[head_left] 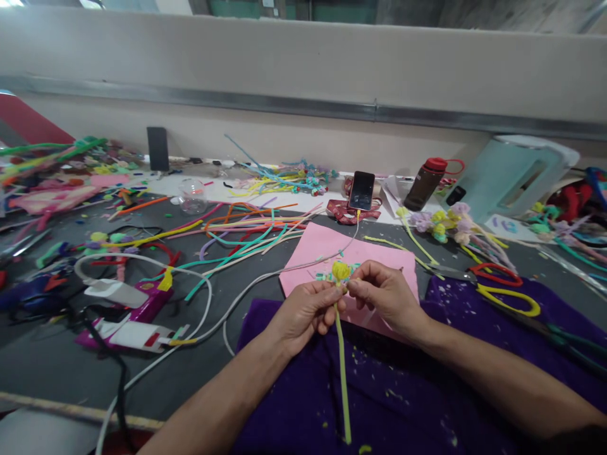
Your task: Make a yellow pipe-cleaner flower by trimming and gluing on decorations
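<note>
A yellow pipe-cleaner flower (pixel 340 270) on a long yellow-green stem (pixel 343 379) stands upright in front of me. My left hand (pixel 308 313) is closed, pinching the stem just below the flower head. Beside the head, my right hand (pixel 386 294) is closed too, thumb and forefinger pressed together at its right edge. What the right fingertips grip is too small to make out. Behind and beneath the hands lies a pink sheet (pixel 313 253) with small teal and yellow clippings. The stem's lower end hangs over a purple cloth (pixel 284 411) dotted with fluff.
Scissors with red and yellow handles (pixel 509 297) lie at right, near a bunch of pipe-cleaner flowers (pixel 446 221). A phone (pixel 361 191) and a bottle (pixel 427 183) stand behind. Loose pipe cleaners (pixel 251 227), a white cable (pixel 241 291) and a purple glue gun (pixel 147 306) occupy the left.
</note>
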A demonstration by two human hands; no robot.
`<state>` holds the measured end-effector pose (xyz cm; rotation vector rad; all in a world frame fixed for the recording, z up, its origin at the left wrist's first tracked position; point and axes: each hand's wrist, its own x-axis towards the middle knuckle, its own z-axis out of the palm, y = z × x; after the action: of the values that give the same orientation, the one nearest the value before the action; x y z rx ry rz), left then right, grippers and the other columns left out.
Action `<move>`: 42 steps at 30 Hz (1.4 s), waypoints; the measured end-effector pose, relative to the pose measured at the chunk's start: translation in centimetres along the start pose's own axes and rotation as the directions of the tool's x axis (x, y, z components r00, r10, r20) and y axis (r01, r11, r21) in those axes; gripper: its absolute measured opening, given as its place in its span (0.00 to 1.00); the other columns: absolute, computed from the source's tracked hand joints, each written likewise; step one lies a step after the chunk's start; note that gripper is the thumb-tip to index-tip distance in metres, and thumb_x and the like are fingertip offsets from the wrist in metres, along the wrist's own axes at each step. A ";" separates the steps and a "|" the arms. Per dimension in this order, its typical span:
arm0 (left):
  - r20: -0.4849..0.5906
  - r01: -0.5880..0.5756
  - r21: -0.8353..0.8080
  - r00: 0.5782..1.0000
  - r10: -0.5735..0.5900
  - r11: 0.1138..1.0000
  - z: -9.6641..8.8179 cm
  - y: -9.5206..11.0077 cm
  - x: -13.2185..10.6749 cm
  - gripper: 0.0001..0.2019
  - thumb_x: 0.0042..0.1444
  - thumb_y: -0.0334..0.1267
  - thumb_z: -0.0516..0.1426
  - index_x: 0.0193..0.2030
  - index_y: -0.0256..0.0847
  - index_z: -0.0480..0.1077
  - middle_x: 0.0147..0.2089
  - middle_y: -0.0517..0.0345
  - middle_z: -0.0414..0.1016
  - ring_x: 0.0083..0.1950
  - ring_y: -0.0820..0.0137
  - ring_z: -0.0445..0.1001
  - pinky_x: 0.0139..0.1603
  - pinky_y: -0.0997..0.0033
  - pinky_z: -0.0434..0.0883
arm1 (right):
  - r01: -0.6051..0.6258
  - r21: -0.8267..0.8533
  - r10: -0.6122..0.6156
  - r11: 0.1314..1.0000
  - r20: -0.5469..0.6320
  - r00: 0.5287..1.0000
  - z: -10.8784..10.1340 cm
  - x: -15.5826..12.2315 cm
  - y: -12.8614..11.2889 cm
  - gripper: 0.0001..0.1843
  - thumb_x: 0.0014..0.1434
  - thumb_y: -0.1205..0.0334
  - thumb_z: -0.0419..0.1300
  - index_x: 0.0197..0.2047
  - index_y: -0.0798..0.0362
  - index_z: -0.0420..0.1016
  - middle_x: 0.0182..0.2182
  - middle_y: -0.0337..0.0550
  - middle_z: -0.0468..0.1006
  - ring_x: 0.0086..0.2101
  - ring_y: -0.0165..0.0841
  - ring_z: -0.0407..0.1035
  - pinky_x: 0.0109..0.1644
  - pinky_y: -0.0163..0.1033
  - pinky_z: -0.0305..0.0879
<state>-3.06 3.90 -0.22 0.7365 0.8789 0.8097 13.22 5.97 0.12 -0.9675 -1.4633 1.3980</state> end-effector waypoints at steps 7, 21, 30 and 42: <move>-0.013 -0.031 -0.011 0.999 0.031 0.999 0.1 -0.4 0.2 0.12 0.48 0.42 0.59 0.24 0.33 0.69 0.12 0.65 0.62 0.11 0.84 0.55 0.11 0.84 0.53 | -0.017 -0.010 0.017 1.000 0.018 1.000 0.3 -0.2 -0.1 0.11 0.50 0.58 0.62 0.26 0.55 0.67 0.18 0.33 0.69 0.18 0.22 0.63 0.20 0.28 0.58; 0.020 -0.087 -0.038 0.996 0.087 0.996 0.1 -0.3 0.0 0.12 0.49 0.40 0.58 0.23 0.33 0.68 0.14 0.65 0.62 0.11 0.85 0.52 0.11 0.83 0.50 | -0.367 0.354 0.245 0.860 0.344 0.907 -1.0 0.6 0.1 0.11 0.48 0.59 0.63 0.25 0.59 0.70 0.20 0.37 0.73 0.12 0.18 0.57 0.12 0.25 0.43; 0.036 -0.068 -0.042 0.997 0.069 0.997 0.3 -0.7 0.2 0.11 0.49 0.40 0.58 0.24 0.33 0.68 0.13 0.64 0.62 0.11 0.84 0.52 0.12 0.82 0.52 | -0.403 0.362 0.235 0.841 0.425 0.874 -0.6 -0.1 0.4 0.11 0.53 0.57 0.59 0.29 0.58 0.70 0.19 0.36 0.69 0.13 0.18 0.53 0.17 0.27 0.48; 0.012 -0.003 -0.009 1.000 0.003 1.000 0.2 -0.5 0.1 0.13 0.49 0.42 0.58 0.21 0.34 0.67 0.10 0.67 0.56 0.10 0.83 0.50 0.11 0.82 0.49 | 0.526 -0.463 -0.396 0.713 0.353 0.847 -2.0 -0.3 -0.5 0.06 0.58 0.64 0.54 0.37 0.51 0.73 0.28 0.41 0.72 0.30 0.30 0.66 0.33 0.36 0.61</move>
<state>-2.72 3.70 -0.60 0.7344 0.8632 0.8110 15.22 6.29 0.61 -0.6900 -2.1796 0.7325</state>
